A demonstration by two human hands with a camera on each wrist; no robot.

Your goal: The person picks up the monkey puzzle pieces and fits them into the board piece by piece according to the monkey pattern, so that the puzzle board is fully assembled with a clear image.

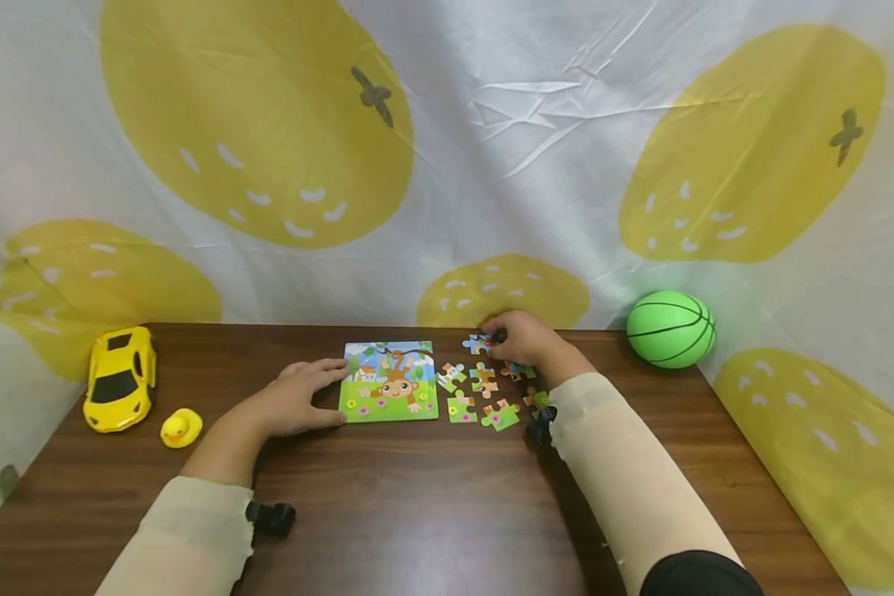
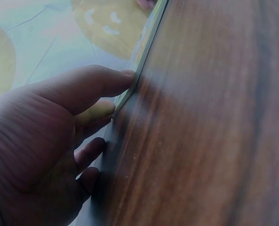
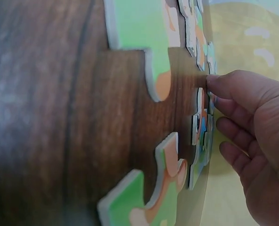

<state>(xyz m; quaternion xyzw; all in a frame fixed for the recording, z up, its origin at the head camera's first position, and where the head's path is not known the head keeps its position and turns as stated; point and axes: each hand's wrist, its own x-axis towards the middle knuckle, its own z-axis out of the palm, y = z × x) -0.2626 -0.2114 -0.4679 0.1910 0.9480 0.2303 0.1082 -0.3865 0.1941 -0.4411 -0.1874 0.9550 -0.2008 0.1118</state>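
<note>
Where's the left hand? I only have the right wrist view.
Observer: The left hand is touching the left edge of the monkey picture board.
Operator: Where does that sit against the loose puzzle pieces I can see?
Observer: The board lies directly to the left of them.
Operator: Copy. Anything else out on the far sides?
Observer: Yes, a green ball, to the right of the right hand.
</note>
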